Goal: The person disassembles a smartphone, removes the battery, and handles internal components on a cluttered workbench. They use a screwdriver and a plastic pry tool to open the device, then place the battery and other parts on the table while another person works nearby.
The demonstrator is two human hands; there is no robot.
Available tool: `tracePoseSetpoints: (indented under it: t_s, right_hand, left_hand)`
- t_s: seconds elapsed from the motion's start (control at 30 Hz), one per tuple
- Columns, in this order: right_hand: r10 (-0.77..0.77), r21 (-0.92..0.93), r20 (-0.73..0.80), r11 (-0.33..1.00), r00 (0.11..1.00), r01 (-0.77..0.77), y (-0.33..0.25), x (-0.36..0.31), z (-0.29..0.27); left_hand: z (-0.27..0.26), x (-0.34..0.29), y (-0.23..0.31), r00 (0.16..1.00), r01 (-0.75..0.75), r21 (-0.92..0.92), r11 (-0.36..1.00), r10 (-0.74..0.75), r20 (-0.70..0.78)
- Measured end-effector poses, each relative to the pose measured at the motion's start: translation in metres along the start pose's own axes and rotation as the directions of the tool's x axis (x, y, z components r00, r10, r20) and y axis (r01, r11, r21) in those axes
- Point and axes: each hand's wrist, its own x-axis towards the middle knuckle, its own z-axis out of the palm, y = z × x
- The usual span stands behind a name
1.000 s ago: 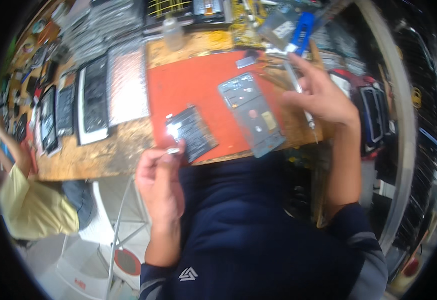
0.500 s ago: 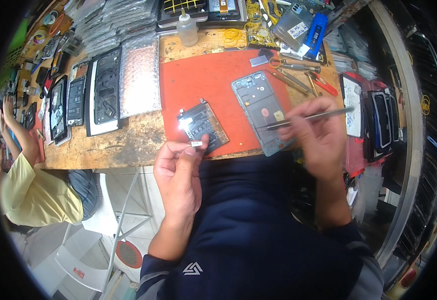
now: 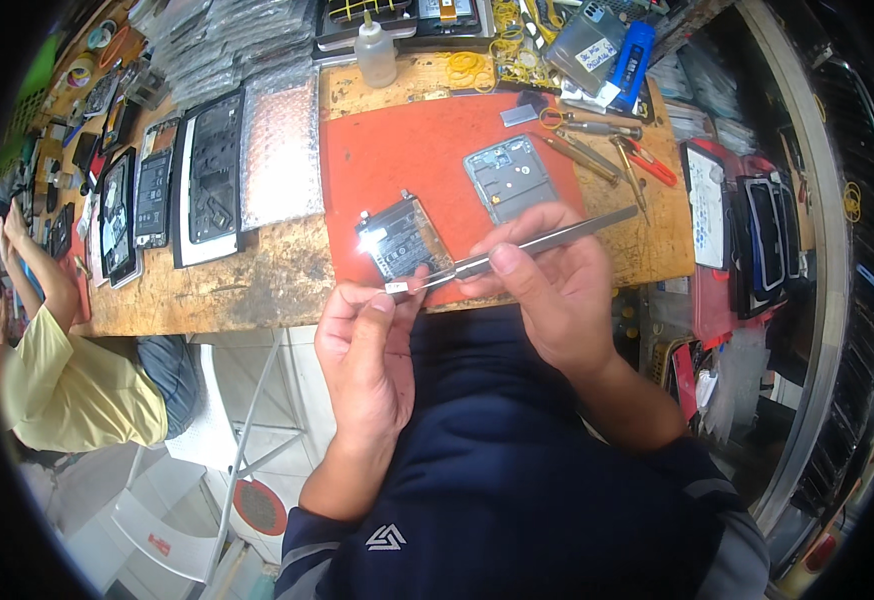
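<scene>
My left hand (image 3: 365, 340) is closed, with a small white tab (image 3: 396, 288) between thumb and fingers. In my right hand (image 3: 557, 285) are metal tweezers (image 3: 557, 236); their tips reach the tab beside my left fingertips, and I cannot tell whether they grip it. Just beyond my left fingers is a flat black phone battery (image 3: 402, 238) with small tabs at its far edge and a bright glare on its left. A grey phone back panel (image 3: 509, 178) rests on the red mat (image 3: 377, 150), its near part hidden by my right hand.
Screwdrivers (image 3: 602, 128) and red-handled pliers (image 3: 649, 160) lie right of the mat. A squeeze bottle (image 3: 375, 58) stands behind it. Bubble wrap (image 3: 282, 150) and opened devices (image 3: 209, 185) line the left side. A person in a yellow shirt (image 3: 87, 385) sits farther left.
My right hand has swung left and inward, bringing the tweezer tips from over the back panel to the white tab. My left hand stays almost in place, still pinching the tab.
</scene>
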Motion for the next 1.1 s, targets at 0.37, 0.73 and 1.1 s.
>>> tracePoseSetpoints:
  t_s: [0.37,0.73,1.1]
  right_hand:
    - [0.013,-0.072,0.008,0.997,1.000,-0.013,0.008,0.002,0.001]
    - [0.060,-0.136,-0.042,0.989,0.997,-0.066,-0.001,0.017,-0.006]
    - [0.163,-0.360,0.062,0.924,0.985,-0.130,-0.005,0.082,-0.013]
  left_hand:
    - [0.000,-0.002,0.000,1.000,0.022,0.009,1.000,-0.022,-0.015]
    - [-0.019,-0.002,0.006,0.967,-0.240,0.271,0.932,0.253,-0.015]
    - [-0.037,0.036,0.013,0.706,-0.449,0.862,-0.236,0.498,0.504]
